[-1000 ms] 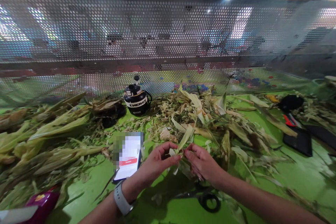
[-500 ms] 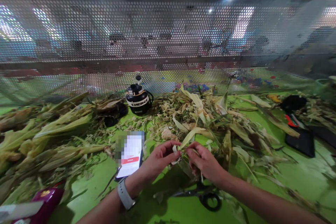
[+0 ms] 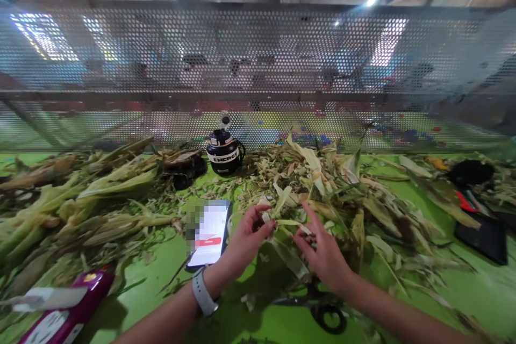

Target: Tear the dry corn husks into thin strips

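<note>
My left hand has thumb and fingertips pinched together on pale strips of corn husk. A light blue-grey watch strap is around that wrist. My right hand is just to the right, its index finger stretched out and apart from the thumb. One strip's end reaches in between those fingers; whether they touch it is hard to see. Beneath the hands, black-handled scissors lie on the green table. A phone with a lit screen lies left of my left hand.
Piles of corn husks cover the left side, with a heap of husk scraps ahead. A black ENERGY mug stands at the back before a perforated metal panel. A purple object and dark device lie at the sides.
My right fingers have spread and moved slightly away from the left ones, where both hands were pinching close together. The view has shifted a little left.
</note>
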Tool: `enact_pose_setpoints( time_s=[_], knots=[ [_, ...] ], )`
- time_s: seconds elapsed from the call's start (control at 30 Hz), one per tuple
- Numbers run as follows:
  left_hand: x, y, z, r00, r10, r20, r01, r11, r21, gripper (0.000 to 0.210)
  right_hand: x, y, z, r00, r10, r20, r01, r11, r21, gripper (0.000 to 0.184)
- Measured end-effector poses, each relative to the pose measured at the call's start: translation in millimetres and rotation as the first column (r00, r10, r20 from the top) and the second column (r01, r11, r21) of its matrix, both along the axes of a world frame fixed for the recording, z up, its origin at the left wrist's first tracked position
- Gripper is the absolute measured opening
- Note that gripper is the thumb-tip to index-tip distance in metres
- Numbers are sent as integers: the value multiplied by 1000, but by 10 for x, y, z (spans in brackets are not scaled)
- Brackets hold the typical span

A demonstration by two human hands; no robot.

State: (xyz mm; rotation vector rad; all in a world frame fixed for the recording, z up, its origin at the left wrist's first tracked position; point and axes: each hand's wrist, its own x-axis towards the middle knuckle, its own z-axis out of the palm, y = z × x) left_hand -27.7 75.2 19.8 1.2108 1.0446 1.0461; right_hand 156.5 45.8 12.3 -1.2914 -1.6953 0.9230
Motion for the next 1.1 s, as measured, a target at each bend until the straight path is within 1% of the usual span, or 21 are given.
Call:
enact_pose_setpoints(
  time_s=[0.07, 0.1, 0.13, 0.2, 0.23, 0.27, 0.3, 0.33, 0.37, 0.4, 0.43, 0.5, 0.53, 0.57, 0.6, 0.67, 0.73, 0.83, 0.93, 1.03, 1.1],
  knots=[
    [2, 2, 3, 999, 45, -20, -44, 998, 42, 39, 13, -12, -4, 994, 9, 107, -26, 988, 152, 56],
    [6, 0, 7, 998, 64, -22, -63, 997, 45, 39, 14, -16, -8, 994, 12, 106, -29, 986, 163, 55],
    [11, -2, 13, 996, 82, -18, -82, 996, 38, 39, 12, -15, -11, 998, 17, 57, -23, 993, 118, 57],
    [24, -8, 25, 994, 106, 4, -106, 994, 9, 37, 1, -3, -17, 988, -1, -154, -18, 993, -121, 68],
    [30, -10, 31, 993, 113, 18, -113, 994, -6, 36, -6, 7, -18, 959, -47, -279, -30, 963, -268, 73],
    [36, -12, 36, 993, 114, 32, -113, 993, -17, 35, -15, 19, -16, 916, -118, -384, -48, 917, -397, 76],
    [41, -13, 40, 992, 114, 45, -113, 993, -26, 35, -24, 31, -13, 868, -192, -458, -66, 869, -490, 77],
    [44, -14, 43, 992, 117, 54, -115, 993, -32, 35, -33, 40, -7, 831, -250, -497, -76, 835, -546, 76],
    [47, -13, 46, 991, 125, 56, -123, 992, -33, 35, -42, 46, -2, 812, -282, -511, -72, 820, -567, 76],
    [49, -11, 48, 989, 139, 49, -138, 990, -28, 36, -48, 48, 3, 812, -281, -511, -60, 831, -554, 80],
    [50, -9, 50, 987, 155, 41, -154, 988, -21, 36, -50, 45, 4, 830, -250, -498, -45, 861, -507, 85],
    [48, -5, 52, 983, 182, 32, -181, 983, -13, 37, -40, 27, -11, 903, -142, -405, 2, 945, -328, 93],
    [47, -3, 54, 982, 185, 34, -185, 983, -13, 37, -28, 15, -28, 946, -80, -314, 17, 980, -198, 90],
    [45, -2, 55, 982, 184, 36, -184, 983, -18, 37, -13, 1, -52, 981, -20, -193, 11, 999, -49, 82],
    [42, -2, 55, 983, 181, 38, -180, 983, -24, 37, 5, -11, -80, 998, 27, -48, -22, 994, 103, 70],
    [36, 1, 52, 985, 168, 31, -168, 986, -25, 37, 36, -27, -134, 970, 58, 235, -137, 933, 334, 48],
    [28, 8, 38, 987, 162, 14, -162, 987, 7, 35, 52, -30, -164, 918, 10, 396, -199, 877, 438, 39],
    [8, 27, -6, 987, 158, -36, -153, 982, 115, 31, 50, -28, -138, 879, -63, 473, -195, 857, 477, 29],
    [-15, 40, -60, 982, 148, -117, -123, 973, 197, 28, 44, -46, -50, 815, -78, 574, -274, 821, 501, 23],
    [-17, 14, -80, 983, 61, -172, -21, 975, 222, 23, 56, -72, 51, 750, -205, 629, -324, 715, 619, 22],
    [4, -31, -61, 981, -33, -192, 79, 968, 237, 19, 70, -64, 104, 748, -290, 598, -302, 653, 694, 21]
  ],
)
